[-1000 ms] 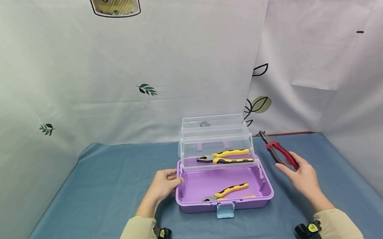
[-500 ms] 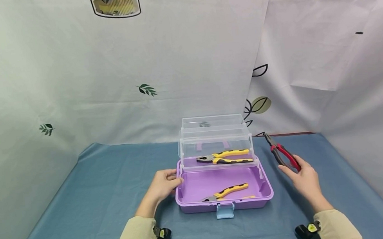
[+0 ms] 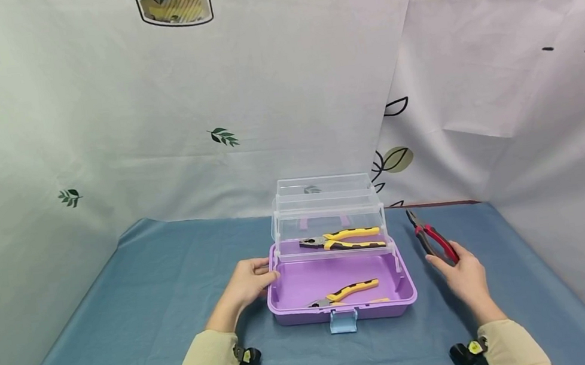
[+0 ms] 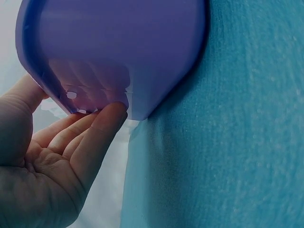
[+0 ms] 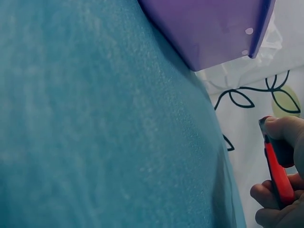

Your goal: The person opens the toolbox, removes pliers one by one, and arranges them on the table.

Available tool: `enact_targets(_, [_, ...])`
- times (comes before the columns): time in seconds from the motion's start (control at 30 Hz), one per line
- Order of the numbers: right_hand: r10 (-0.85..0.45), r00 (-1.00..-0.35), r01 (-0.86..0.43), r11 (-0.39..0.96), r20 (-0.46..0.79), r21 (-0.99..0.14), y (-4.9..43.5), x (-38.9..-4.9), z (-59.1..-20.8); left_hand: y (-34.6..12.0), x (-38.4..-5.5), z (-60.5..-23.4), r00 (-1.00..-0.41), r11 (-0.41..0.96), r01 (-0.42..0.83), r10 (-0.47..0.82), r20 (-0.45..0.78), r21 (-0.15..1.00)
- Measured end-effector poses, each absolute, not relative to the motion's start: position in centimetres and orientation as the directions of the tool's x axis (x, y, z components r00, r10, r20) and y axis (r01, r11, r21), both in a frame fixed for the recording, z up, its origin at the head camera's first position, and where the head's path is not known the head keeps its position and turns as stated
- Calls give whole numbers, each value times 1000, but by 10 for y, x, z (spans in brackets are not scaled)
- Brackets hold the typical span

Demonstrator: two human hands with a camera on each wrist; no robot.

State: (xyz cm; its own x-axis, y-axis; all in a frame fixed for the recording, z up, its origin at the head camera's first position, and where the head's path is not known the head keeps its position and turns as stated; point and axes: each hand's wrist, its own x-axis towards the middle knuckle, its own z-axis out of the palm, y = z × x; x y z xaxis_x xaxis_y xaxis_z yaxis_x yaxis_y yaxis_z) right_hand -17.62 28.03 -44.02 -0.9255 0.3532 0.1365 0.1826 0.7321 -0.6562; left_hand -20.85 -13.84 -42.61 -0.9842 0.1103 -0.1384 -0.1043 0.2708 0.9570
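A purple toolbox (image 3: 308, 317) stands with its clear tiered trays (image 3: 328, 210) raised at the back. My left hand (image 3: 251, 280) grips its left side, thumb over the rim and fingers against the outer wall, as the left wrist view shows. To the right of the box, my right hand (image 3: 464, 277) holds red-and-black pliers (image 3: 444, 244) by the handles, their jaws pointing up and away from me. Yellow-and-black pliers (image 3: 352, 233) lie in the lowest clear tray. Another yellow-and-black pair (image 3: 354, 289) lies on the box floor, partly hidden by the front wall.
A light-blue latch (image 3: 344, 321) hangs open at the box front. Blue cloth (image 3: 175, 292) covers the table. Pale printed curtains (image 3: 287, 87) close off the back and sides.
The right hand has moved slightly right and lowered the red-and-black pliers, whose tips now sit lower and farther from the box. The left hand and toolbox have stayed put.
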Motion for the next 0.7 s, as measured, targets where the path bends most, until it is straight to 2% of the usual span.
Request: enact_targets(0.7, [325,-946,252,718,-8,-649,286,-178,-444,-139,-209,-427,-985,286,-95,111,-132,953])
